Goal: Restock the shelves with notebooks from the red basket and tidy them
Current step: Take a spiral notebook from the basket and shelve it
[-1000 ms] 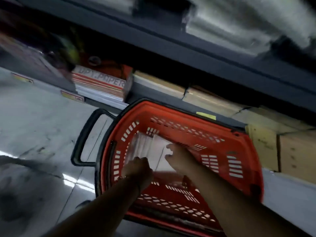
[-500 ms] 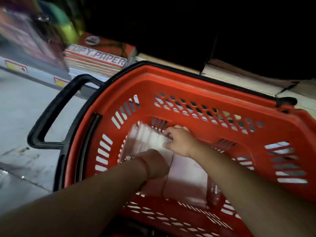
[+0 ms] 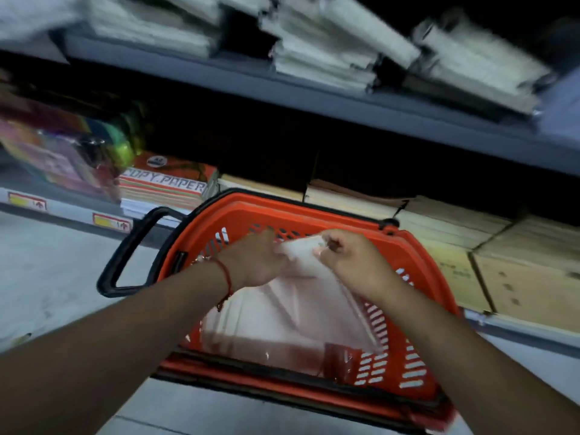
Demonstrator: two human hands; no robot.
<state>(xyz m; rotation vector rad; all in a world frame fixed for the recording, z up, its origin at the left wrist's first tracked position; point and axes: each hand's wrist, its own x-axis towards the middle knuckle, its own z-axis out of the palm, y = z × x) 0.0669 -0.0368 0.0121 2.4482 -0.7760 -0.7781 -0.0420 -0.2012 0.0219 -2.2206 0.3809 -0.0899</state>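
Both hands are over the red basket (image 3: 417, 262), gripping the top end of a plastic-wrapped pack of notebooks (image 3: 282, 309). The left hand (image 3: 254, 265) holds the pack's upper left corner, with its fingers curled behind the wrap so the fingertips are hidden. The right hand (image 3: 348, 262) pinches the upper right corner, thumb and fingers closed tight on the film. The pack tilts up at the hand end, and its lower end sits down inside the basket below both wrists. The wrap is glossy and motion-blurred, so the number of notebooks can't be made out, and the covers show only as pale white-pink. The near bottom corner looks reddish, either from basket colour showing through or from the cover; I can't tell which.

There is a red thread (image 3: 226, 277) on the left wrist. The basket's black handle (image 3: 125, 255) sticks out to the left of the left hand. The basket's near rim is smeared at the bottom right.

Beyond the hands, low on the shelf, is a stack printed COPY PAPER (image 3: 166, 186), whose first letter is hard to read. Right of the right hand lie tan paper stacks (image 3: 455, 224) and cardboard boxes (image 3: 527, 284), cut off at the frame edge. Above, the grey shelf (image 3: 314, 95) carries white paper stacks (image 3: 323, 51), heavily blurred. Far left of the left hand there is colourful stock (image 3: 62, 152), too blurred to identify. The shelf interior behind is dark.
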